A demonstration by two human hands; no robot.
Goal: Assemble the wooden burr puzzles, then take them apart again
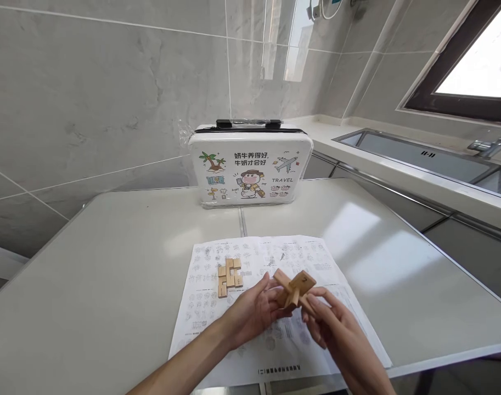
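Observation:
A wooden interlocking puzzle (296, 288) with pieces crossing at angles is held up over the printed sheet (217, 351). My left hand (256, 310) supports its left side, thumb up and fingers curled beneath it. On the other side, my right hand (332, 323) pinches a lower right piece between thumb and fingers. A dark mark like a 2 shows on the upper flat piece. Left of my hands, several loose wooden puzzle pieces (229, 278) lie together on the sheet. The undersides of the held pieces are hidden by my fingers.
A white cartoon-printed case (250, 170) in clear plastic stands at the back of the white table (122, 263), against the grey tiled wall (110, 99). To the right are a counter with a sink (423, 159), a faucet (487, 145) and a window (480, 60).

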